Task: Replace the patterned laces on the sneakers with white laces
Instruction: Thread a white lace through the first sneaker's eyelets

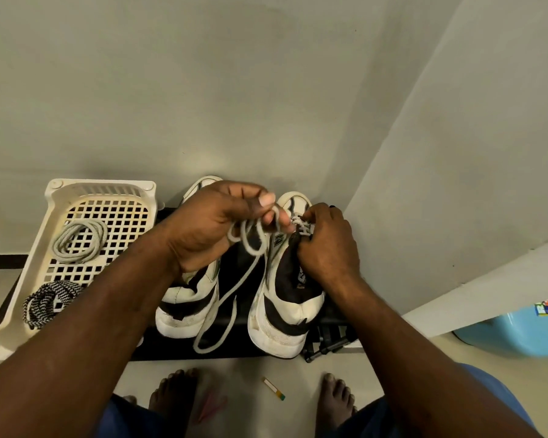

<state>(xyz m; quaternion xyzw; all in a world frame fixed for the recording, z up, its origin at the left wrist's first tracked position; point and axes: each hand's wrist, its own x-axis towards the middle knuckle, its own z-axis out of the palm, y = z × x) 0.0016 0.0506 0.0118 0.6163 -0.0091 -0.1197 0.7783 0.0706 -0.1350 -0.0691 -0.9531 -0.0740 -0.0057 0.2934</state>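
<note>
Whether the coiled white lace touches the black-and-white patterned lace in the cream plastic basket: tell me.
Apart. Head view: bare basket grid shows between the white lace and the patterned lace.

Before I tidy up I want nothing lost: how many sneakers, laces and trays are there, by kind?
Sneakers: 2
White laces: 2
Patterned lace bundle: 1
Tray: 1
Total: 6

Cream slotted basket (99,185) on black stand (168,348) — blue tub (505,338), small stick (274,388) on floor.
</note>
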